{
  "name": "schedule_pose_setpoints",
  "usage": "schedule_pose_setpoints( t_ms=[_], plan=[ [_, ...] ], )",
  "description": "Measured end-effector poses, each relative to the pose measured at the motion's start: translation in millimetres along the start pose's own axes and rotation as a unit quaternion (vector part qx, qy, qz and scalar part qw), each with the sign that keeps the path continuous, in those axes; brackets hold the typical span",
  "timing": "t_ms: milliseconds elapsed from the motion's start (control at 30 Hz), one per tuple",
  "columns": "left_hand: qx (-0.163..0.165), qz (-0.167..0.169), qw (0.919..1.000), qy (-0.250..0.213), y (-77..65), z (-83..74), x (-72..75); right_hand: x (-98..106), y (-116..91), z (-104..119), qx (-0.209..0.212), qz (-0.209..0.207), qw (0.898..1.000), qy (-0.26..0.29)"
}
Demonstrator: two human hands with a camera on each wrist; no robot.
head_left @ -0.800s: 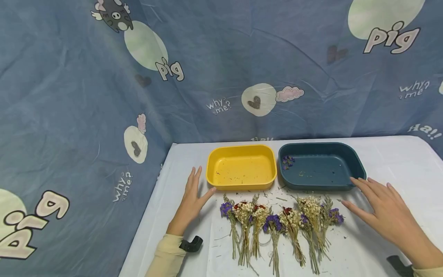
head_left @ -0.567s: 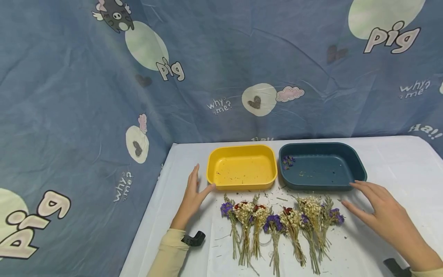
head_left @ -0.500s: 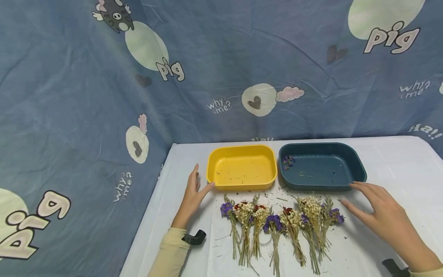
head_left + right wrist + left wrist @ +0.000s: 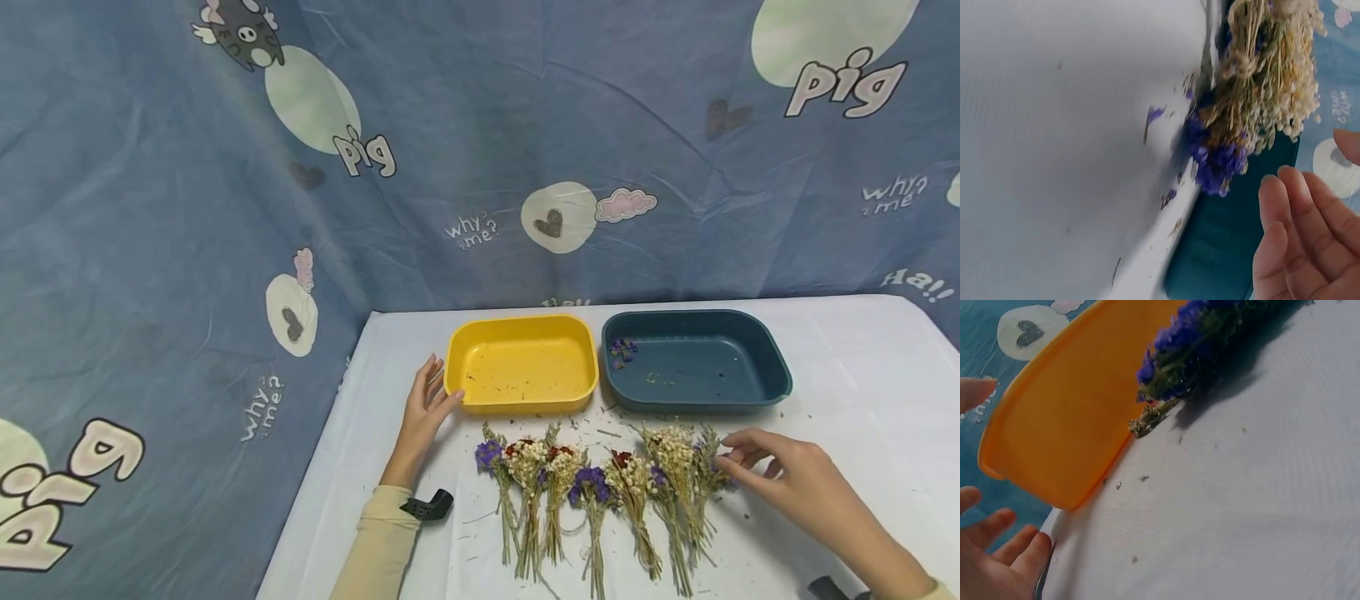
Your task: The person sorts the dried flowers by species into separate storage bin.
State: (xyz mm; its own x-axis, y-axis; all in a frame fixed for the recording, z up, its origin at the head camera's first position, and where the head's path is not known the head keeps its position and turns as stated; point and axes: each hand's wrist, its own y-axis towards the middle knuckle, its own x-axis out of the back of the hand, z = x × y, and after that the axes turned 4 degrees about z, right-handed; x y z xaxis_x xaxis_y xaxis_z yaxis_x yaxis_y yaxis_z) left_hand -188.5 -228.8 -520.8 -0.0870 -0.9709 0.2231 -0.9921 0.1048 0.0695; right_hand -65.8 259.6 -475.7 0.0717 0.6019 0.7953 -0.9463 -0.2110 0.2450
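My left hand (image 4: 422,421) is beside the left end of the yellow tray (image 4: 525,409), fingers relaxed and thumb near the tray's front corner. In the left wrist view, those fingers (image 4: 1029,550) hold nothing. My right hand (image 4: 795,479) is at the right end of a row of dried flower bunches. Its thumb and fingers are bent toward the purple blossoms of the rightmost bunch (image 4: 705,479), which they partly hide. In the right wrist view, a gap shows between the fingers (image 4: 1297,206) and the purple flowers (image 4: 1216,165).
A dark teal tray (image 4: 765,358) stands right of the yellow one, with purple petals (image 4: 622,352) in its left end. Several more bunches, among them a purple one (image 4: 591,483), line the white table (image 4: 870,375). Stem bits are scattered about. A printed blue cloth (image 4: 450,125) hangs behind.
My right hand has moved left and toward me, from the teal tray's front corner to the rightmost flowers, its fingers bending more. My left hand has shifted slightly right, closer to the yellow tray.
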Motion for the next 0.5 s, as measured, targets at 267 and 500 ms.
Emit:
schedule_pose_setpoints(
  t_ms=[267, 500],
  plan=[
    [0.003, 0.01, 0.9999, 0.0, -1.1, 6.8, 2.7, -10, -1, 11, 0.002, 0.053, 0.999, 0.006],
    [-0.007, 0.018, 0.9998, -0.003, 0.8, 11.0, 0.1, -17, -3, 17, 0.002, 0.081, 0.997, 0.006]
  ],
)
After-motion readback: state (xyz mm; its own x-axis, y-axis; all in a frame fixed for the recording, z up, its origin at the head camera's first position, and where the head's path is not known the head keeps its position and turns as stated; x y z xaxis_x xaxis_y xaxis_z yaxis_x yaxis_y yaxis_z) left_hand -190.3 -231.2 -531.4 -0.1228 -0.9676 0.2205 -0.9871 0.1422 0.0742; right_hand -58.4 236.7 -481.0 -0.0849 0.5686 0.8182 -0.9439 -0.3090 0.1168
